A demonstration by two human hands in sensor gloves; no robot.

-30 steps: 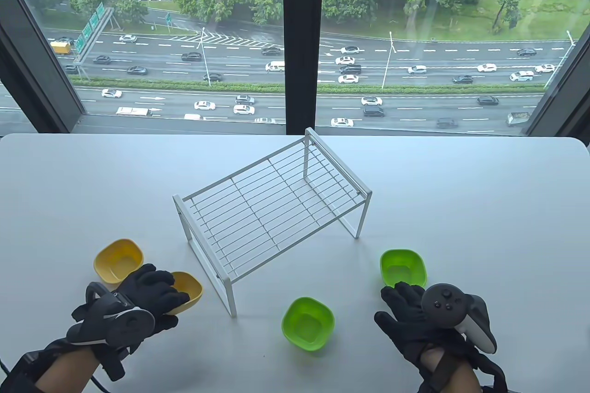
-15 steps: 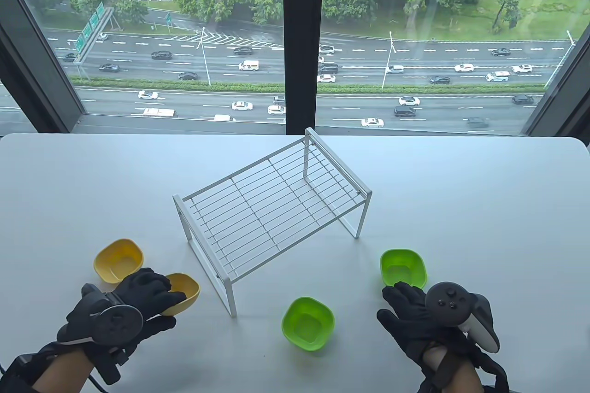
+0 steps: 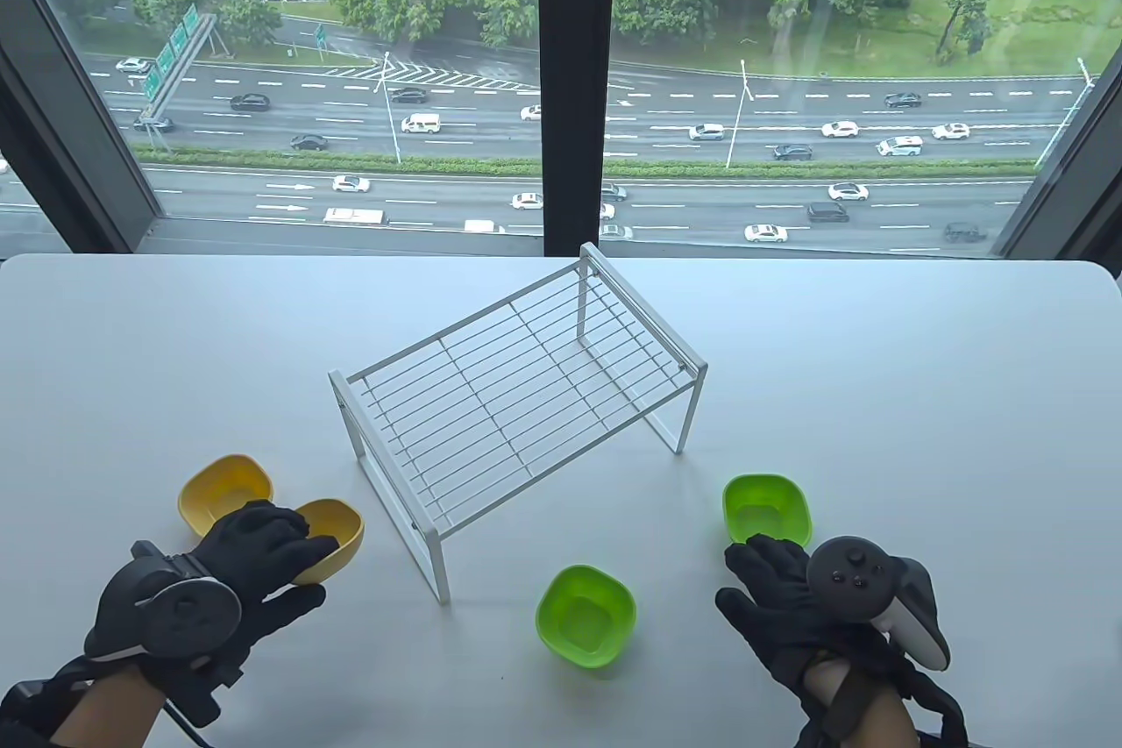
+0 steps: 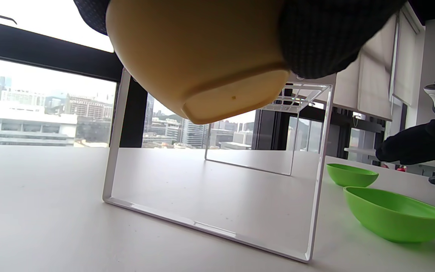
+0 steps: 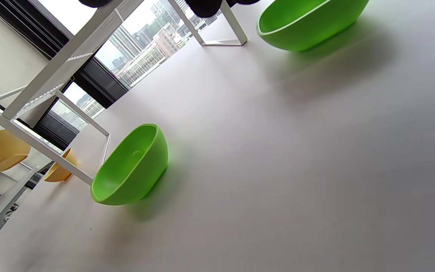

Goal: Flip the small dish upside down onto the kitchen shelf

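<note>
Gripping a yellow dish [image 3: 333,530], the left hand [image 3: 254,551] holds it clear of the desk [image 3: 877,397], fingers curled over its rim, beside a second yellow dish [image 3: 223,489] and the white wire shelf [image 3: 517,397]. The right hand [image 3: 780,599] rests flat, fingers straight, near two green dishes [image 3: 585,618].

Left grip [image 3: 263,551] curled, right grip [image 3: 776,599] flat

We see a white worktop [image 3: 920,397] w/ a white wire kitchen shelf [image 3: 517,397] standing mid-worktop, top bare. On the worktop: one yellow dish [image 3: 226,489] at left, two green dishes, near [image 3: 585,618] & far [image 3: 766,509], at right.
</note>
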